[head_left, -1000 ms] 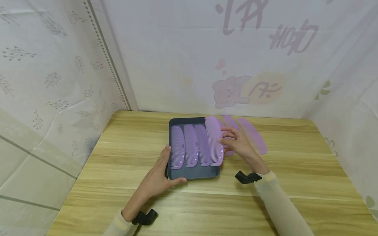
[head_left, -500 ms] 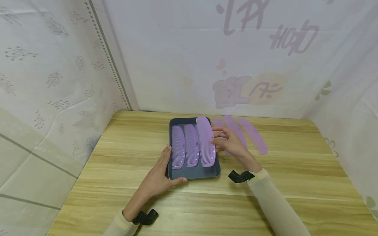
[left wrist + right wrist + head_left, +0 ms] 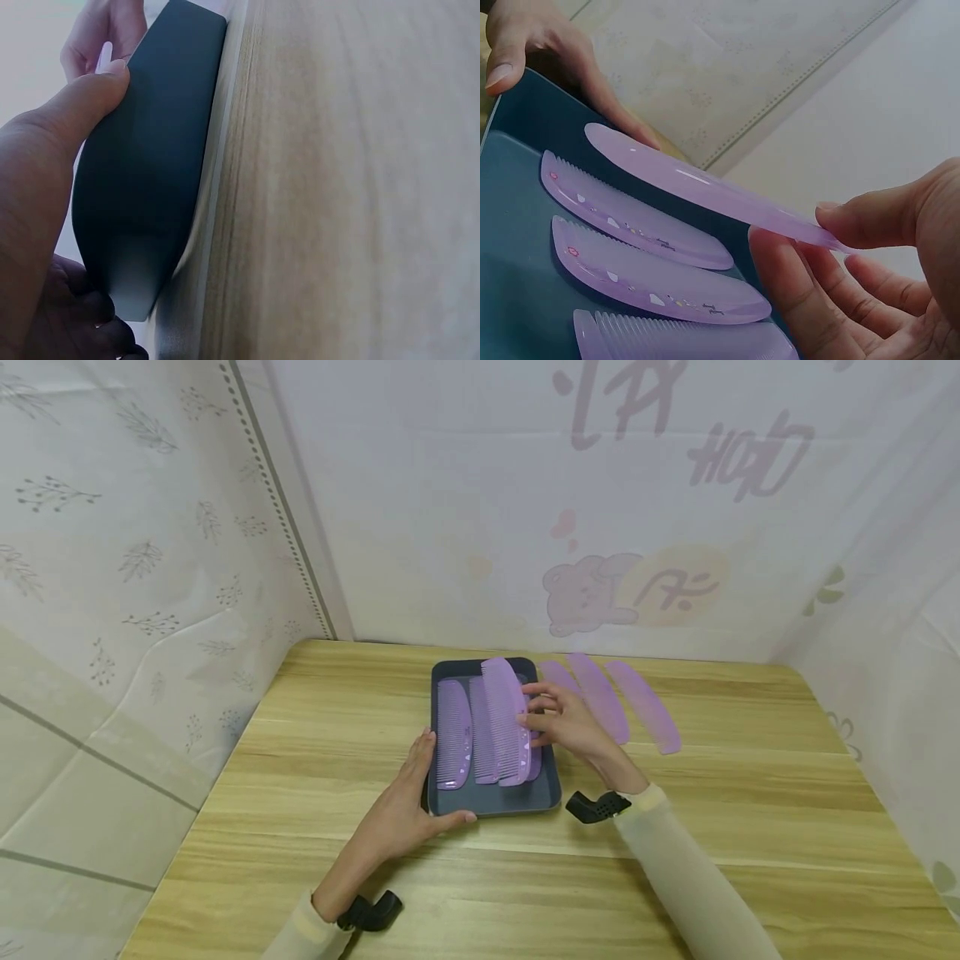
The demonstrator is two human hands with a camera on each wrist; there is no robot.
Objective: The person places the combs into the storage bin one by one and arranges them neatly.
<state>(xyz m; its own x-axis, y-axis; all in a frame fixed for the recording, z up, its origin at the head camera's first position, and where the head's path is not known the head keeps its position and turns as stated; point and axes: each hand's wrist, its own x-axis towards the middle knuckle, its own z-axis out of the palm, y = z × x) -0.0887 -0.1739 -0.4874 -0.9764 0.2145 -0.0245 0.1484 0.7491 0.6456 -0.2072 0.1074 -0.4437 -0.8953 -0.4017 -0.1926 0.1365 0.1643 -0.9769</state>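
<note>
A dark blue-grey tray (image 3: 495,799) sits on the table, with purple combs lying side by side in it, among them the leftmost comb (image 3: 454,735). My right hand (image 3: 573,727) pinches another purple comb (image 3: 705,189) between thumb and fingers, raised over the tray and overlapping the combs below in the head view. In the right wrist view, three combs lie beneath it, including a middle comb (image 3: 660,281). My left hand (image 3: 393,814) rests at the tray's near left corner, fingers along the left side, thumb along the near edge.
To the right of the tray, more purple combs lie on the wooden table (image 3: 712,827), among them an outer comb (image 3: 643,706) and a middle comb (image 3: 603,700). A patterned cloth backdrop (image 3: 420,527) rises behind the table.
My right hand has carried the held comb leftward, from the tray's right side to over its middle. The left hand stays at the tray corner.
</note>
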